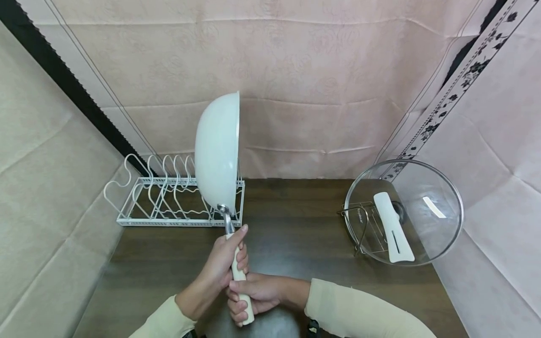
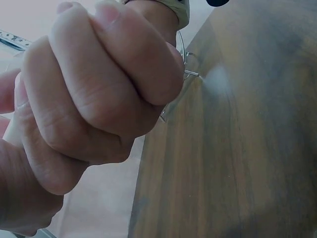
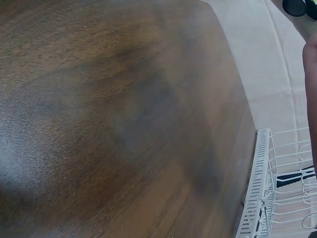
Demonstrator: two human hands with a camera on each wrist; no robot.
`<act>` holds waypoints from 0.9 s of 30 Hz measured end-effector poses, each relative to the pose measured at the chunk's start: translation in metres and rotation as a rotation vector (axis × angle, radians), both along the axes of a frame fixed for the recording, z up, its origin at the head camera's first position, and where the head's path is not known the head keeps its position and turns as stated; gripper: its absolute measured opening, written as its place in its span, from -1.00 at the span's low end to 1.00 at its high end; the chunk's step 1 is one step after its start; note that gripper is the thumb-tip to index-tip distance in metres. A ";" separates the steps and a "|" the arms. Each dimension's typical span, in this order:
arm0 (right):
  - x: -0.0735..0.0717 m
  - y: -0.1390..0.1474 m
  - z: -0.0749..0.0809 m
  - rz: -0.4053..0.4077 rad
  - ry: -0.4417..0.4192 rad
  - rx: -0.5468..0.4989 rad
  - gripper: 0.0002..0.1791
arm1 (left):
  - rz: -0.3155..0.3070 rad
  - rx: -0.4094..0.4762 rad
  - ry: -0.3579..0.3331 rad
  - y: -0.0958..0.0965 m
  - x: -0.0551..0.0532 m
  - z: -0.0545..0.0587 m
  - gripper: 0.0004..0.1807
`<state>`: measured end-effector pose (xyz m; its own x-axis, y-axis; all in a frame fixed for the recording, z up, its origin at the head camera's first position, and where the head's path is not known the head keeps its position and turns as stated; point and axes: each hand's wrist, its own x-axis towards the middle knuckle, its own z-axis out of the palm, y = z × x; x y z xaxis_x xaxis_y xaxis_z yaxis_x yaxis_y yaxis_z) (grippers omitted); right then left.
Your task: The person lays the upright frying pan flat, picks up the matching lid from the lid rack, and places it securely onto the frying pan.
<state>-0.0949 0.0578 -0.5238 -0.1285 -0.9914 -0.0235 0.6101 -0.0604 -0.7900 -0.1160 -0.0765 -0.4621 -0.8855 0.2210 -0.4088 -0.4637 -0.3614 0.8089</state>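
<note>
A white pan [image 1: 217, 150] stands on its edge in the head view, its bowl overlapping the right end of a white wire dish rack [image 1: 177, 223]. Its cream handle [image 1: 238, 270] points down toward the person. The left hand [image 1: 224, 260] grips the handle's upper part, thumb lying along it near the metal neck. Lower down, the right hand [image 1: 253, 295] curls round the handle near its end. Curled fingers of one hand [image 2: 94, 89] fill much of the left wrist view. In the right wrist view the rack [image 3: 257, 183] shows at the right edge.
At the right stands a glass lid [image 1: 448, 220] with a white upright handle [image 1: 393, 230], propped on a wire stand [image 1: 363, 230]. Under everything is a dark wooden table [image 1: 296, 234]. Pale cloth [image 1: 317, 94] hangs behind and at both sides.
</note>
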 end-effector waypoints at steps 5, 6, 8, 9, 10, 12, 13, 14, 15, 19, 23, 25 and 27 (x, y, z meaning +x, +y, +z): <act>-0.001 -0.003 0.003 0.000 0.020 -0.017 -0.44 | 0.004 -0.024 0.014 -0.001 0.000 0.005 -0.46; -0.002 -0.005 0.003 -0.004 0.024 -0.020 -0.44 | 0.003 -0.036 0.021 -0.001 0.000 0.006 -0.46; -0.003 -0.007 0.004 -0.016 0.034 -0.030 -0.44 | 0.009 -0.054 0.039 -0.002 0.000 0.009 -0.45; -0.004 -0.008 0.005 -0.019 0.039 -0.034 -0.44 | 0.011 -0.063 0.045 -0.002 0.000 0.011 -0.44; -0.005 -0.009 0.006 -0.022 0.044 -0.041 -0.44 | 0.013 -0.067 0.052 -0.002 -0.001 0.013 -0.44; -0.007 -0.010 0.007 -0.024 0.051 -0.048 -0.44 | 0.017 -0.070 0.060 -0.002 -0.002 0.018 -0.44; -0.008 -0.010 0.008 -0.023 0.060 -0.052 -0.44 | 0.019 -0.067 0.062 -0.001 -0.002 0.019 -0.44; -0.008 -0.010 0.009 -0.020 0.065 -0.054 -0.44 | 0.017 -0.064 0.065 -0.001 -0.003 0.021 -0.44; -0.009 -0.010 0.010 -0.019 0.071 -0.055 -0.44 | 0.017 -0.064 0.066 -0.001 -0.003 0.023 -0.44; -0.011 -0.008 0.012 -0.025 0.085 -0.054 -0.43 | 0.004 -0.061 0.076 0.001 -0.004 0.026 -0.44; -0.012 -0.005 0.015 -0.028 0.092 -0.052 -0.44 | -0.014 -0.059 0.076 0.002 -0.006 0.028 -0.43; -0.012 -0.005 0.017 -0.030 0.098 -0.052 -0.45 | -0.029 -0.054 0.082 0.002 -0.006 0.030 -0.43; -0.013 -0.004 0.018 -0.033 0.109 -0.054 -0.44 | -0.049 -0.036 0.088 0.003 -0.006 0.031 -0.42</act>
<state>-0.1079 0.0543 -0.5057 -0.1605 -0.9860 0.0453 0.5178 -0.1232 -0.8466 -0.1223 -0.0736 -0.4310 -0.9068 0.2512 -0.3386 -0.4068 -0.3103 0.8592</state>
